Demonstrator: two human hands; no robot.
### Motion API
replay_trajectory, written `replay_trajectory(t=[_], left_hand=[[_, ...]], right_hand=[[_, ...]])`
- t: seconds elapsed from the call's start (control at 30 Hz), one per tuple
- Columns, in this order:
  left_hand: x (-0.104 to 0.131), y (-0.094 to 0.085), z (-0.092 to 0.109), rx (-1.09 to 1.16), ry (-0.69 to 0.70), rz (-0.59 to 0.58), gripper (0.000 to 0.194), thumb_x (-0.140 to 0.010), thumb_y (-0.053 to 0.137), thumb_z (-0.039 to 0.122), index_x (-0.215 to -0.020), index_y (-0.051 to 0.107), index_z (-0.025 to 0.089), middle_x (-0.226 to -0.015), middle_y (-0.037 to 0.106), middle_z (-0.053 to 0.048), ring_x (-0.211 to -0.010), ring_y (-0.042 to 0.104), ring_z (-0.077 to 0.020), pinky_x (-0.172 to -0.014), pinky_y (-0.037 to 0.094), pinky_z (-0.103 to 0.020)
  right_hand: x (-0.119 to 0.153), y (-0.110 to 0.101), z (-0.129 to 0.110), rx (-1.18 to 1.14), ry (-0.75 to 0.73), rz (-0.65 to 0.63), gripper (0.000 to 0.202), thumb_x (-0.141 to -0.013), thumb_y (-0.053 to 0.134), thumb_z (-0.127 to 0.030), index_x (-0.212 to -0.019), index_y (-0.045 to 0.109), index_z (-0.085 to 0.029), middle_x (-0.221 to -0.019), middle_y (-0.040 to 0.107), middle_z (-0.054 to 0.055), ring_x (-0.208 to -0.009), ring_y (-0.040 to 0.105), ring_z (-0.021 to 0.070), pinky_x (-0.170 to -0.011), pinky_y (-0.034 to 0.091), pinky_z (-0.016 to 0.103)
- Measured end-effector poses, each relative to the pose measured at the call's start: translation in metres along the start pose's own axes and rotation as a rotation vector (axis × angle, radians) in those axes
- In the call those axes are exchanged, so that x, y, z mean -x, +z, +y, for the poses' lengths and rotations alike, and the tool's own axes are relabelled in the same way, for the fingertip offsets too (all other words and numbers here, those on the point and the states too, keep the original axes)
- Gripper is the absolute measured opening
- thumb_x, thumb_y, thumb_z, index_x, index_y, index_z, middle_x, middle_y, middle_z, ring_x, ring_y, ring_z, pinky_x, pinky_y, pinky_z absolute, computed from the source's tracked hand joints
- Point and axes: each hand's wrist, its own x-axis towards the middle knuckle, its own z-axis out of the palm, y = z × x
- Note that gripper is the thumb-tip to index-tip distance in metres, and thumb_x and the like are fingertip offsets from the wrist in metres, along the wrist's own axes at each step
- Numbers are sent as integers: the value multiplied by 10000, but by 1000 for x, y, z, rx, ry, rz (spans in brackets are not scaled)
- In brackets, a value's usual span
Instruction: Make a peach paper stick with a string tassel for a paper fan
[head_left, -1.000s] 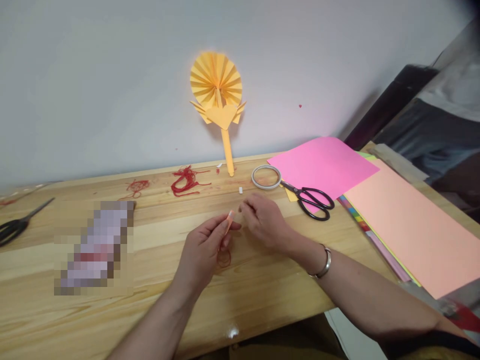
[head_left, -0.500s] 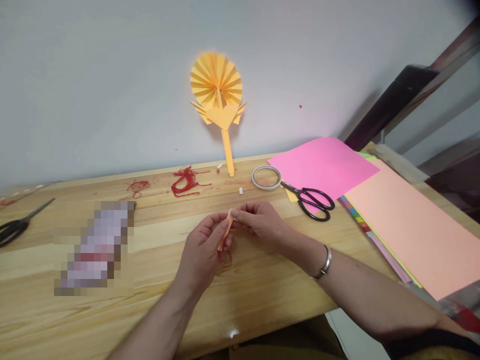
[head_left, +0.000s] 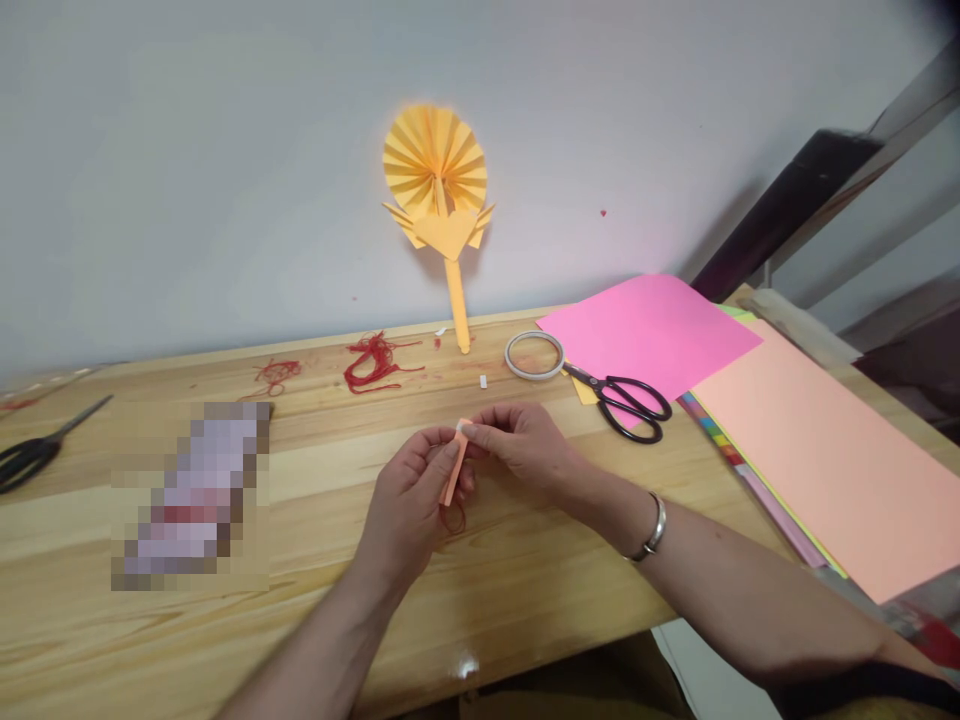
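A small folded strip of peach paper [head_left: 453, 484] is held between both hands near the middle of the table. My left hand [head_left: 412, 490] pinches it from the left, thumb along its side. With thumb and fingers, my right hand [head_left: 517, 448] grips its top end, where a small whitish patch shows. A loop of thin red string [head_left: 454, 520] hangs just below the strip; where it is attached is hidden. Beyond the hands lie a small white scrap [head_left: 483, 382] and a roll of tape [head_left: 534, 356].
A yellow paper fan [head_left: 435, 160] leans on the wall. Red string [head_left: 367, 365] lies behind my hands. Black scissors [head_left: 634, 400] and pink paper [head_left: 652, 330] are right, beside peach sheets [head_left: 817, 450]. More scissors [head_left: 30, 460] and a blurred-out object [head_left: 202, 480] are left.
The peach strip has turned slightly, so more of its flat face and the whitish patch at its top show. Both hands keep their grip and have barely moved.
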Motion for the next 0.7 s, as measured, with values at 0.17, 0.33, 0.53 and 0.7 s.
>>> replay_trajectory(t=[0.17, 0.33, 0.53, 0.7], left_hand=[[0, -1, 0, -40, 28, 17, 277, -779, 648, 390, -942, 606, 170, -616, 621, 24, -524, 527, -85, -482, 381, -190], [-1, -2, 0, -51, 43, 19, 276, -763, 663, 390, -943, 614, 187, -698, 671, 8, -565, 566, -94, -526, 425, -205], [1, -5, 2, -343, 228, 250, 234, -763, 659, 397, -905, 673, 212, -824, 712, -11, -689, 628, -138, -619, 473, -243], [5, -8, 1, -688, 523, 389, 153, -802, 625, 363, -876, 706, 256, -829, 708, 17, -762, 628, -145, -721, 480, -255]], right_hand=[[-1, -1, 1, -13, -17, -42, 356, -743, 657, -496, -684, 627, -146, -622, 615, 12, -609, 561, 130, -582, 422, 251], [-1, -1, 2, -21, -27, -36, 336, -750, 652, -476, -705, 629, -143, -656, 617, 10, -619, 555, 121, -595, 429, 246], [0, 0, 4, 131, -121, 71, 278, -753, 665, -416, -725, 654, -140, -693, 619, 7, -616, 511, 102, -557, 393, 221], [1, 3, 6, 191, -161, 109, 259, -751, 663, -394, -712, 669, -138, -685, 647, 24, -603, 528, 115, -539, 397, 229]])
